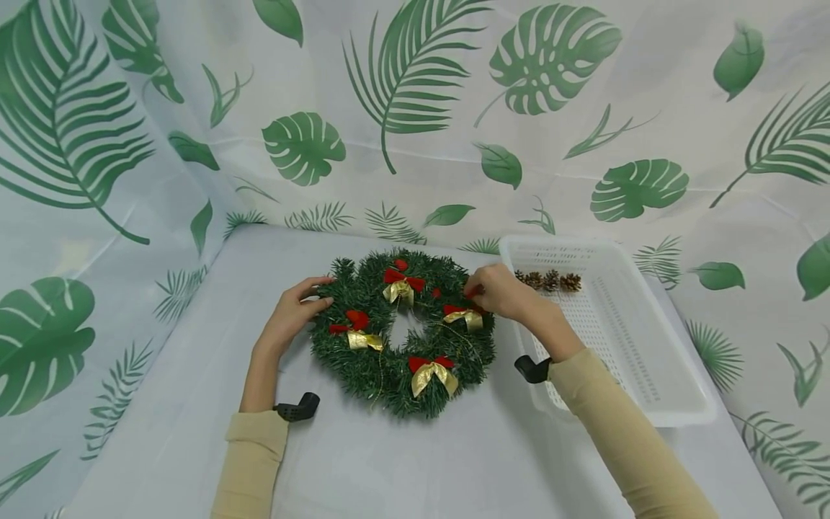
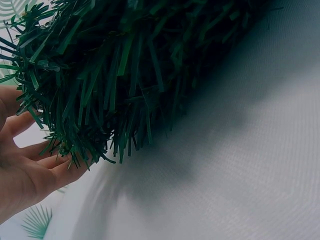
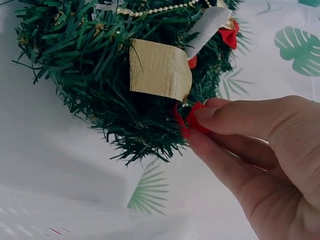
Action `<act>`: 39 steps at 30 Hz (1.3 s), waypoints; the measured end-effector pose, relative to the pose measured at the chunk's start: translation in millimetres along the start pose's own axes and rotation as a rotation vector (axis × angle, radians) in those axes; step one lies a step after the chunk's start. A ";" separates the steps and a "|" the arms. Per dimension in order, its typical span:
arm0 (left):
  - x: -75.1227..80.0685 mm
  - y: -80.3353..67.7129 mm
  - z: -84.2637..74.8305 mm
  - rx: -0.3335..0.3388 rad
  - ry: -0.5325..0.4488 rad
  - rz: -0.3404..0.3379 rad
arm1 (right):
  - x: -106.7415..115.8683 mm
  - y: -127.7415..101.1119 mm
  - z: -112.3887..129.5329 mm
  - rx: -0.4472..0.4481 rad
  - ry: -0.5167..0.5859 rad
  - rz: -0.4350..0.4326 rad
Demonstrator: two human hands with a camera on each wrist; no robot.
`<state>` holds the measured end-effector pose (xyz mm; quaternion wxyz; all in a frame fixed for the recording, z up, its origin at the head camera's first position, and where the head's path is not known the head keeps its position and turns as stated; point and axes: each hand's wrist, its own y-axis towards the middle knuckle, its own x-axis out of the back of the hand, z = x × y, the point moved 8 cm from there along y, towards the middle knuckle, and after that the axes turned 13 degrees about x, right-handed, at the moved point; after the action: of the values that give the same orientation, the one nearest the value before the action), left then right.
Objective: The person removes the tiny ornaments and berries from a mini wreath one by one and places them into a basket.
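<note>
From the head camera, a green wreath lies flat on a table draped in pale cloth. A backdrop printed with green palm and monstera leaves hangs behind and wraps round both sides. The wreath carries several red-and-gold bows, among them a bow on its right side. The left hand rests against the wreath's left outer edge, fingers extended and only gently bent over the needles. The right hand reaches to the wreath's upper right edge, fingertips drawn together on something red. Just beside that hand, to the right of the wreath, stands a white basket with a few pine cones at its far end.

The left wrist camera looks up under the wreath, whose needles fill the top of the view above the pale cloth. The left hand is at the lower left, fingers fairly straight and touching the needle tips rather than closing round them.

The right wrist camera shows the right hand pinching a small red piece between thumb and forefinger at the wreath's rim, just below a gold ribbon tail. It may be part of a bow, though the view is too close to be sure. A bead string crosses the needles above.
</note>
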<state>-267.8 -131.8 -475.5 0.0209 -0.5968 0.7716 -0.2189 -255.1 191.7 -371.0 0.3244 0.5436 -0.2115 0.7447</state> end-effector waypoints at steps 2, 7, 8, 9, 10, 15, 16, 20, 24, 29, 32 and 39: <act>0.0 0.1 0.6 0.000 0.002 0.000 | 1.0 -1.2 0.1 -0.011 0.005 0.000; 0.9 0.2 1.5 -0.003 0.003 -0.002 | 3.0 -3.6 -1.6 -0.034 -0.004 0.007; 1.0 0.0 1.5 -0.003 0.003 -0.003 | 3.6 -4.0 -1.7 -0.036 -0.003 0.006; 0.9 0.0 1.5 -0.002 0.004 -0.005 | 4.1 -4.6 -2.3 -0.038 0.000 0.004; 0.9 -0.4 1.4 -0.001 0.004 -0.007 | 4.5 -4.9 -2.6 -0.035 0.002 0.001; 1.5 -1.1 1.8 0.003 0.000 -0.012 | 5.7 -7.6 -4.9 -0.041 0.020 -0.001; 1.7 -0.9 2.0 0.002 -0.001 -0.013 | 6.2 -7.9 -5.1 -0.041 0.018 0.000; 2.0 0.2 2.5 -0.001 0.000 -0.016 | 8.4 -10.4 -7.1 -0.063 0.030 0.003; 2.1 0.8 2.0 0.004 0.001 -0.017 | 11.9 -13.1 -8.6 -0.073 0.035 -0.013; 1.9 0.8 -0.2 0.006 0.012 -0.020 | 14.7 -15.9 -9.9 -0.067 0.034 -0.029; 1.5 0.7 -0.8 0.007 0.016 -0.020 | 16.3 -17.9 -10.7 -0.071 0.037 -0.030; 0.8 0.6 0.0 0.009 0.006 -0.019 | 18.4 -22.0 -15.0 -0.090 0.026 -0.015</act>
<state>-268.6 -132.4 -475.6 0.0191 -0.6032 0.7651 -0.2245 -253.1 221.9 -359.2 0.3570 0.5202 -0.2362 0.7390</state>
